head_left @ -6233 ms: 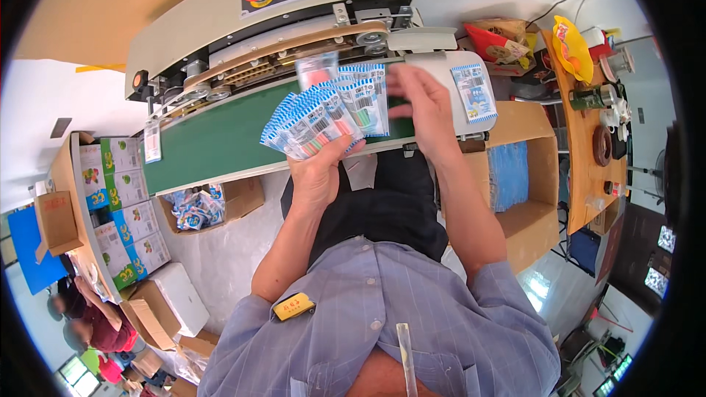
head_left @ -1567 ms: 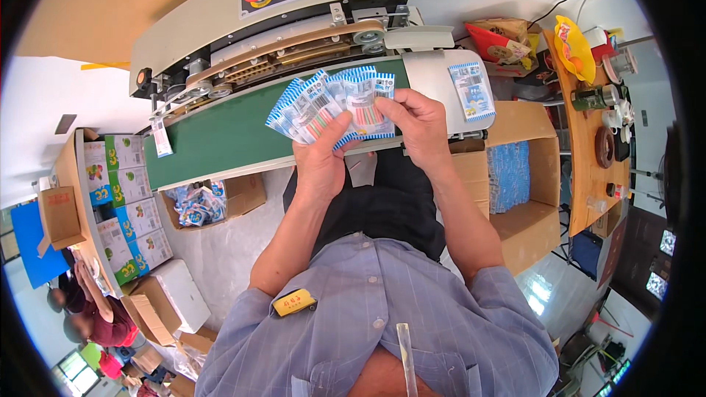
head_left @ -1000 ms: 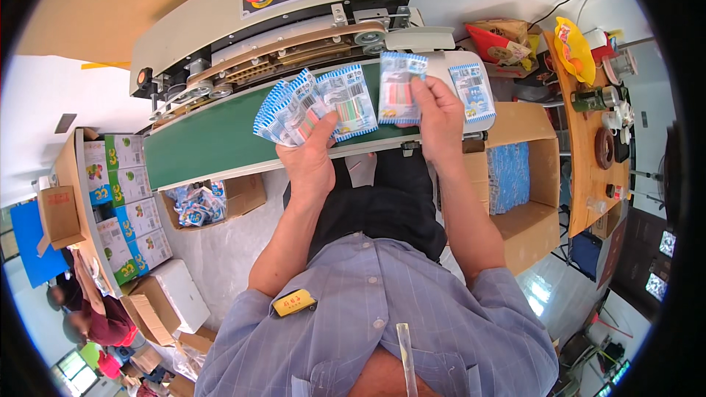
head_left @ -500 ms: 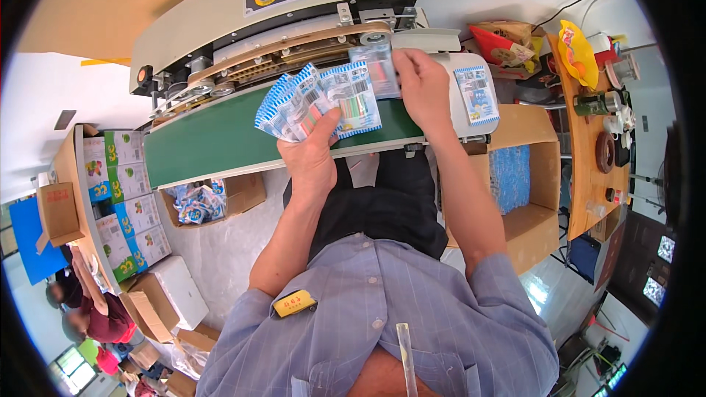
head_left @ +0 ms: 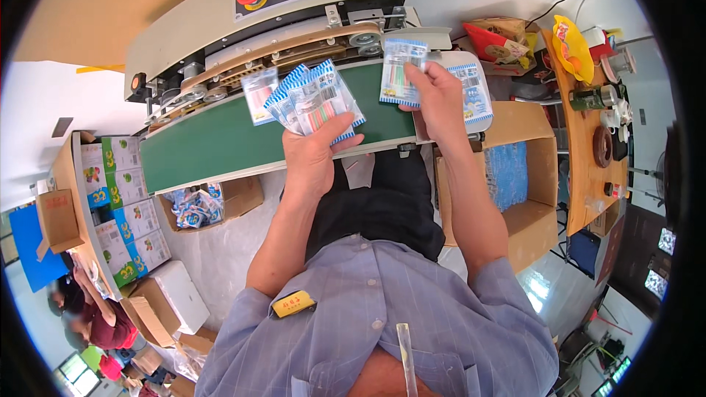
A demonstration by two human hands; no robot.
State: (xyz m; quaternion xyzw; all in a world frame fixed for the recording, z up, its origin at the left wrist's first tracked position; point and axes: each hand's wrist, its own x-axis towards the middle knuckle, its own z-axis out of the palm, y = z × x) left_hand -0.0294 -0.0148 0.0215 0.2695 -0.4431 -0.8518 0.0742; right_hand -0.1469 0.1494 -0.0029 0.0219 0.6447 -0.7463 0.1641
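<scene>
Two hands work glossy packets over a matte green belt (head_left: 220, 143).
Left hand (head_left: 312, 158) clamps a fan of flat plastic packets (head_left: 312, 99); right hand (head_left: 437, 99) pinches one packet (head_left: 401, 73), now drawn back from the metal sealer (head_left: 272, 22).

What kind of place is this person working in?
Probably a small packing workshop. A sealing machine with a green conveyor belt stands before the person, whose left hand holds a fan of packets. Cardboard boxes of packed goods stand around.
</scene>
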